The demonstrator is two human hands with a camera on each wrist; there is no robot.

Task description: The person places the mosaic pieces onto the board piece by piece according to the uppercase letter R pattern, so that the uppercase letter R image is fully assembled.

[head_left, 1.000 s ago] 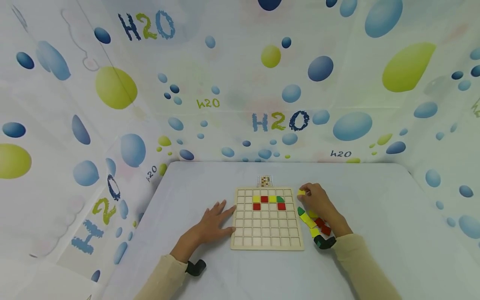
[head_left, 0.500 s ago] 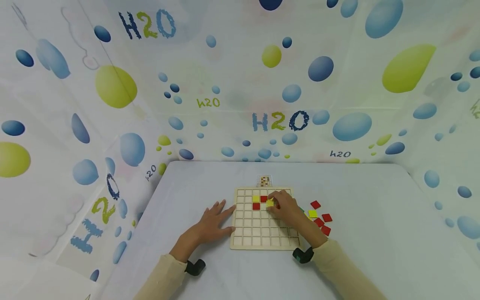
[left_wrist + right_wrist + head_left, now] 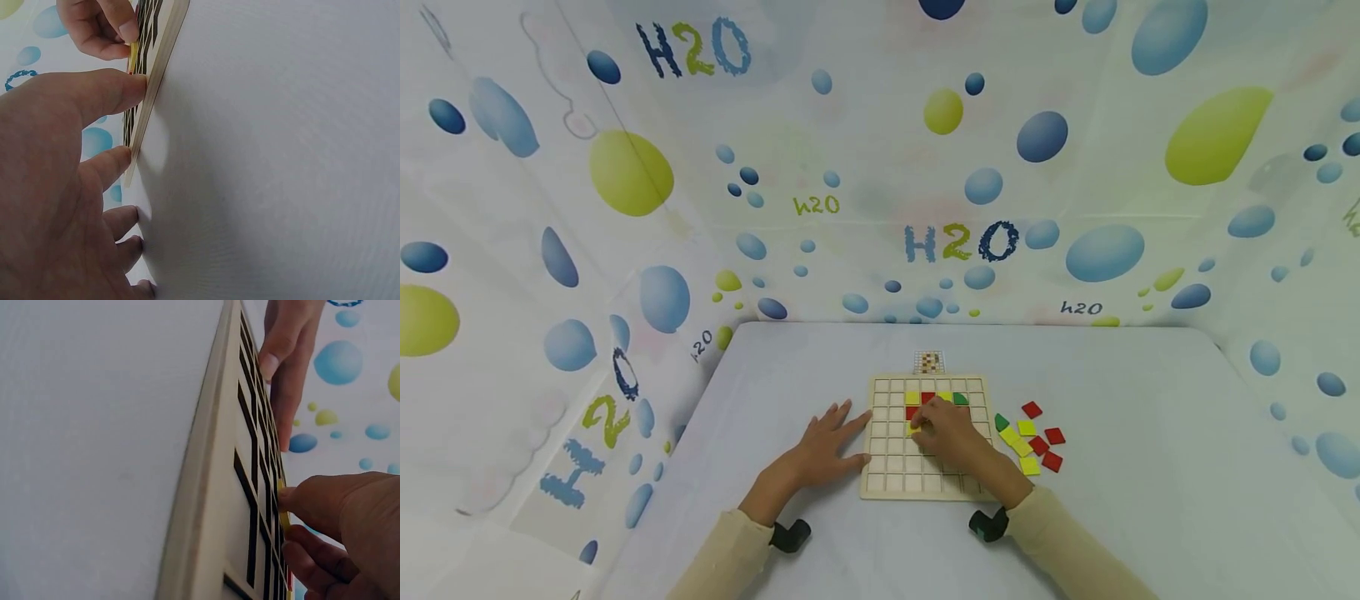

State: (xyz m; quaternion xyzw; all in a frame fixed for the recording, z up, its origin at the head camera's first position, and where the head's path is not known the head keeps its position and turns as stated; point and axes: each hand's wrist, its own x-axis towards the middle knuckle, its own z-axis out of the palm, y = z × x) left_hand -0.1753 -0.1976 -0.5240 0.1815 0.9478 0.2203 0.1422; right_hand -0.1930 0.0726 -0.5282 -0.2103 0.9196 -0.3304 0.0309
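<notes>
A pale wooden grid board [image 3: 895, 482] lies on the table, with yellow, red and green tiles set in its upper cells. My left hand [image 3: 820, 448] rests spread on the table, thumb and forefinger touching the board's left edge; in the left wrist view those fingers look straight. Over the board, my right hand [image 3: 953, 435] pinches a yellow tile [image 3: 283, 515] between thumb and fingers, at a cell below the left red tile [image 3: 912, 412]. The right hand partly covers the tiles on the board's right side. A green tile [image 3: 960, 399] shows at the row's right end.
Right of the board lie loose tiles: several red ones, such as a red tile [image 3: 1052, 461], several yellow ones, such as a yellow tile [image 3: 1028, 466], and a green tile [image 3: 1002, 422]. A small printed pattern card [image 3: 928, 362] lies behind the board.
My right hand has come from the loose tiles leftward over the board, carrying a yellow tile to a cell under the left red one. The left hand has stayed still.
</notes>
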